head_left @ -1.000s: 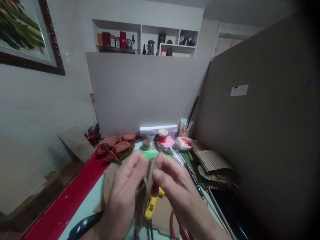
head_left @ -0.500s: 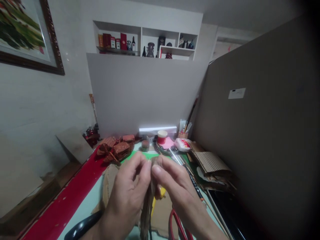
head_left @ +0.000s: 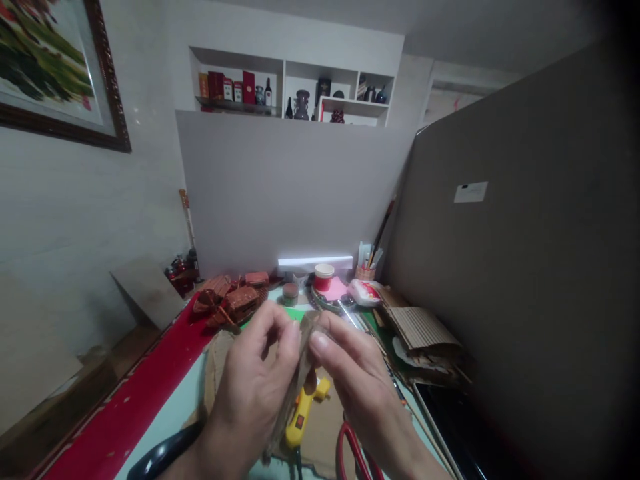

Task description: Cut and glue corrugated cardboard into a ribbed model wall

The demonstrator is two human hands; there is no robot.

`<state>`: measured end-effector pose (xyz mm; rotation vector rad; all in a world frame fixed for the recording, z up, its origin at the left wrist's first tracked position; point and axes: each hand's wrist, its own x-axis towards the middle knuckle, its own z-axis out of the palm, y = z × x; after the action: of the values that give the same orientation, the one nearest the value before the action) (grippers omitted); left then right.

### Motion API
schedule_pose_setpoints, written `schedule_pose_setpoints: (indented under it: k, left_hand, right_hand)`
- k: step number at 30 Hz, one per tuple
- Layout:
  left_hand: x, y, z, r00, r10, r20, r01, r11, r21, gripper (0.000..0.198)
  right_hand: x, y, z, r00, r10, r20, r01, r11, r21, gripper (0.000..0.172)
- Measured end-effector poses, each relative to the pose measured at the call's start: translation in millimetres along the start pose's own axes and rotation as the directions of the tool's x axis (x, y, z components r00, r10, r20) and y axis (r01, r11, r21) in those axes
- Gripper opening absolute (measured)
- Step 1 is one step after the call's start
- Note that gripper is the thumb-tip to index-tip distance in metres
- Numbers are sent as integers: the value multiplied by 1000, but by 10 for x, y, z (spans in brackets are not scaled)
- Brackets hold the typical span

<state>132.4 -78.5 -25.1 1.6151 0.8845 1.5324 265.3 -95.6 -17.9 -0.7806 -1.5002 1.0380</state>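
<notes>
Both of my hands hold a thin brown cardboard piece (head_left: 296, 387) upright between them, above the desk. My left hand (head_left: 253, 390) pinches its left side with thumb and fingers closed. My right hand (head_left: 357, 387) presses its fingers on the right side near the top edge. Below the hands lies a yellow glue gun (head_left: 303, 413) on a flat cardboard sheet (head_left: 325, 427). Red-handled scissors (head_left: 353, 450) lie just right of the glue gun.
Brown model boats (head_left: 233, 300) sit at the back left on the red desk edge (head_left: 135, 407). A red-and-white cup (head_left: 323, 275), a small jar (head_left: 290, 293), a brush pot (head_left: 366, 271) and corrugated cardboard (head_left: 420, 327) crowd the back and right. Grey screens (head_left: 295, 187) enclose the desk.
The hands and the cardboard piece have shifted slightly; the piece now tilts with its lower end to the left. The view has dipped a little, so the scissors show more.
</notes>
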Motion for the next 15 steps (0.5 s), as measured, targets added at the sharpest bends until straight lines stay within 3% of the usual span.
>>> schedule_pose_setpoints:
  k: [4, 7, 9, 12, 15]
  left_hand:
    - [-19, 122, -25, 1000, -24, 3, 24, 999, -22, 3]
    - [-41, 171, -34, 994, -28, 101, 24, 999, 40, 12]
    - [-58, 157, -35, 989, 26, 144, -48, 987, 151, 15]
    - [-89, 103, -16, 985, 135, 106, -156, 963, 222, 15]
    - [-128, 76, 21, 988, 148, 36, -152, 975, 163, 14]
  right_hand:
    - [0, -46, 3, 998, -32, -53, 27, 994, -109, 33]
    - [0, -92, -2, 992, -48, -115, 28, 986, -167, 33]
    - [-5, -111, 0, 987, -66, -147, 37, 981, -191, 32]
    - [-16, -109, 18, 983, -66, -173, 25, 973, -228, 33]
    - [-25, -89, 45, 983, -23, -185, -27, 963, -267, 34]
